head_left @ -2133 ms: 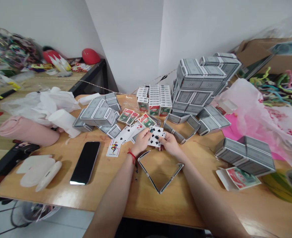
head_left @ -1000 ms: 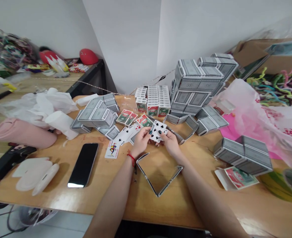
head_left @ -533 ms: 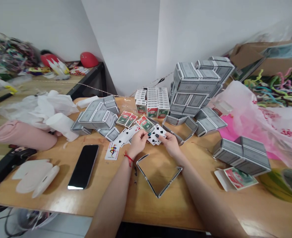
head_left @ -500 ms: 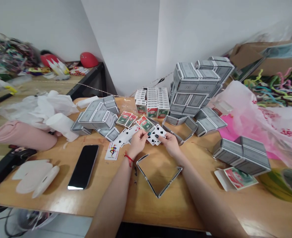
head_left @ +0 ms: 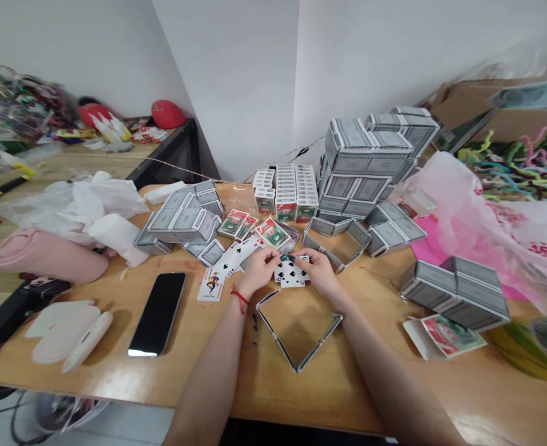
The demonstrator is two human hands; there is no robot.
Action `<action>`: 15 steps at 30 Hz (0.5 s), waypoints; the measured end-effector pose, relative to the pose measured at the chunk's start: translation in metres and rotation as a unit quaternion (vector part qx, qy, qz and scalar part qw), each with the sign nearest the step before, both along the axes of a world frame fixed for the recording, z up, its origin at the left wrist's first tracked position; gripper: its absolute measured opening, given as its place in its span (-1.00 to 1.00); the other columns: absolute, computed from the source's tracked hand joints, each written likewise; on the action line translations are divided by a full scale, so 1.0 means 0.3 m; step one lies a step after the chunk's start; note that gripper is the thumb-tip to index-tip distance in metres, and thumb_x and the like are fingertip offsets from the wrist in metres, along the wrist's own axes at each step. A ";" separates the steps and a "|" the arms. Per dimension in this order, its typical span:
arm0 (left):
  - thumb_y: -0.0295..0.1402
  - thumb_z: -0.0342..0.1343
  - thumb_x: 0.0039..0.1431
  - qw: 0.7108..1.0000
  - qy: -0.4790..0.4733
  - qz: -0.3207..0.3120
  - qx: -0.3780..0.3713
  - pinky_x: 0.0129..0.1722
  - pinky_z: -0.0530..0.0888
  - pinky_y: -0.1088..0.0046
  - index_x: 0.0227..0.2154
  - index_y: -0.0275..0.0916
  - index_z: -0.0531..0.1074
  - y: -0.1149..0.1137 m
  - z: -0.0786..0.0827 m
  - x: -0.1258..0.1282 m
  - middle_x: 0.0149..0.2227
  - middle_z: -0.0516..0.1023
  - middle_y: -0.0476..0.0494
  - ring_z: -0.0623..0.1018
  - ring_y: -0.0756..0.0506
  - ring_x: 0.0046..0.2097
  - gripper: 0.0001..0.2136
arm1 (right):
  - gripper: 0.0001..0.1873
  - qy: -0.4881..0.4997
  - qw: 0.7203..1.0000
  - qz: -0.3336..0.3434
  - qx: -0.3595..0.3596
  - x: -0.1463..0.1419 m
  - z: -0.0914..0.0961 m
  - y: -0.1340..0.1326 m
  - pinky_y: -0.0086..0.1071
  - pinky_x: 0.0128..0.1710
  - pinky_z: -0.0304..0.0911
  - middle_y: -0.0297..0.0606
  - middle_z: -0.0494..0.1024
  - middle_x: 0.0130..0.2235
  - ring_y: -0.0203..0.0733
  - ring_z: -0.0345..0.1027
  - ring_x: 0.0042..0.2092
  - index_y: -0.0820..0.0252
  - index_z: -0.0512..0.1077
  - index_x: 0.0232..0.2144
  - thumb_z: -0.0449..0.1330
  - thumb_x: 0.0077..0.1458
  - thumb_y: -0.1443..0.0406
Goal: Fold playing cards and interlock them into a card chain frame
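Two overlapping playing cards (head_left: pixel 292 274), spades facing up, are held between my hands above the table. My left hand (head_left: pixel 262 271), with a red string bracelet at the wrist, pinches their upper left edge. My right hand (head_left: pixel 318 271) grips the upper right side, its thumb close to the left one. Just below the hands lies a folded card strip (head_left: pixel 296 365) standing on edge in an open V shape. Beyond the cards rests a red and green card box (head_left: pixel 273 233). Loose cards (head_left: pixel 233 257) and a joker card (head_left: pixel 212 285) spread to the left of my left hand.
Grey card-built blocks are stacked high (head_left: pixel 366 161) at the back right, with more blocks at the left (head_left: pixel 183 217) and right (head_left: pixel 454 291). Card packs (head_left: pixel 296 192) stand in rows at the back. A phone (head_left: pixel 157 314) and a tape roll (head_left: pixel 533 347) flank my arms.
Both hands have drawn closer together at the thumbs. The two cards have turned more upright and shifted slightly toward me; the strip stays put.
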State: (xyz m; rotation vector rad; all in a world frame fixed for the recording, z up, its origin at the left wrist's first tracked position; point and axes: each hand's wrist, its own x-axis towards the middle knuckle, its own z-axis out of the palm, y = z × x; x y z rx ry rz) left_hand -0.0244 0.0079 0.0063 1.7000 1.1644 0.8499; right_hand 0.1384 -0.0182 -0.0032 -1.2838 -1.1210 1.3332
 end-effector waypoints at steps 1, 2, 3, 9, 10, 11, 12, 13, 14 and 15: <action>-0.37 -0.03 0.02 1.000 0.002 0.004 0.004 -0.47 0.25 0.57 -0.53 -0.28 0.28 -0.001 -0.003 0.002 -0.55 0.30 0.04 0.29 0.06 -0.47 -0.89 | -0.72 0.005 1.000 0.006 -0.001 0.000 0.000 0.000 -0.50 -0.61 0.09 -0.36 0.41 -0.55 -0.38 0.18 -0.58 0.23 0.41 -0.44 0.22 -0.19 0.15; -0.38 -0.04 0.02 1.000 0.006 0.009 0.010 -0.46 0.25 0.57 -0.52 -0.28 0.28 -0.001 -0.006 0.004 -0.54 0.30 0.04 0.28 0.06 -0.47 -0.90 | -0.72 0.013 1.000 0.014 -0.002 -0.001 0.000 0.000 -0.49 -0.60 0.11 -0.36 0.42 -0.55 -0.37 0.20 -0.57 0.23 0.40 -0.44 0.23 -0.20 0.15; -0.39 -0.05 0.03 1.000 0.012 0.014 0.018 -0.46 0.24 0.57 -0.50 -0.28 0.27 -0.001 -0.009 0.006 -0.53 0.30 0.04 0.28 0.06 -0.47 -0.92 | -0.72 0.023 0.999 0.022 -0.004 -0.002 0.001 0.000 -0.49 -0.58 0.13 -0.35 0.43 -0.54 -0.36 0.21 -0.56 0.24 0.40 -0.45 0.23 -0.21 0.15; -0.39 -0.07 0.04 0.998 0.044 0.003 0.038 -0.45 0.23 0.56 -0.47 -0.26 0.26 -0.005 -0.016 0.019 -0.51 0.30 0.04 0.28 0.05 -0.46 -0.93 | -0.76 0.028 0.999 0.035 -0.016 -0.005 0.009 -0.003 -0.51 -0.63 0.06 -0.39 0.39 -0.59 -0.39 0.17 -0.60 0.23 0.37 -0.51 0.21 -0.21 0.17; -0.39 -0.07 0.05 0.998 0.050 -0.002 0.038 -0.45 0.23 0.56 -0.47 -0.26 0.26 -0.007 -0.015 0.021 -0.51 0.31 0.03 0.28 0.05 -0.46 -0.93 | -0.78 0.025 0.999 0.032 -0.015 -0.006 0.009 -0.003 -0.51 -0.64 0.04 -0.41 0.37 -0.60 -0.40 0.15 -0.61 0.23 0.36 -0.52 0.21 -0.22 0.19; -0.40 -0.07 0.05 0.998 0.058 -0.005 0.039 -0.45 0.23 0.56 -0.47 -0.26 0.27 -0.008 -0.014 0.023 -0.51 0.31 0.03 0.28 0.05 -0.46 -0.93 | -0.80 0.023 0.999 0.029 -0.013 -0.007 0.009 -0.004 -0.52 -0.65 0.03 -0.42 0.35 -0.61 -0.40 0.14 -0.61 0.23 0.35 -0.53 0.20 -0.22 0.20; -0.40 -0.08 0.05 0.997 0.064 -0.008 0.041 -0.46 0.22 0.56 -0.47 -0.26 0.27 -0.009 -0.014 0.025 -0.51 0.32 0.03 0.28 0.05 -0.46 -0.92 | -0.81 0.022 0.999 0.026 -0.012 -0.007 0.009 -0.004 -0.52 -0.65 0.03 -0.43 0.34 -0.62 -0.41 0.13 -0.62 0.22 0.35 -0.54 0.20 -0.22 0.21; -0.39 -0.08 0.06 0.997 0.068 -0.010 0.044 -0.46 0.22 0.55 -0.47 -0.26 0.27 -0.010 -0.014 0.026 -0.51 0.32 0.02 0.28 0.04 -0.46 -0.92 | -0.83 0.019 0.999 0.023 -0.011 -0.008 0.008 -0.004 -0.52 -0.65 0.03 -0.43 0.34 -0.63 -0.41 0.13 -0.62 0.22 0.34 -0.55 0.19 -0.22 0.23; -0.39 -0.08 0.06 0.996 0.069 -0.010 0.048 -0.45 0.22 0.55 -0.47 -0.26 0.27 -0.011 -0.014 0.027 -0.50 0.33 0.02 0.28 0.04 -0.46 -0.92 | -0.84 0.017 1.000 0.022 -0.009 -0.008 0.007 -0.004 -0.53 -0.64 0.02 -0.43 0.33 -0.63 -0.41 0.13 -0.61 0.22 0.34 -0.56 0.18 -0.22 0.24; -0.40 -0.08 0.06 0.996 0.069 -0.010 0.052 -0.45 0.22 0.55 -0.48 -0.26 0.27 -0.010 -0.015 0.027 -0.50 0.33 0.02 0.29 0.04 -0.45 -0.92 | -0.86 0.015 1.000 0.022 -0.009 -0.007 0.006 -0.004 -0.53 -0.64 0.02 -0.43 0.33 -0.63 -0.41 0.12 -0.61 0.22 0.34 -0.57 0.17 -0.22 0.25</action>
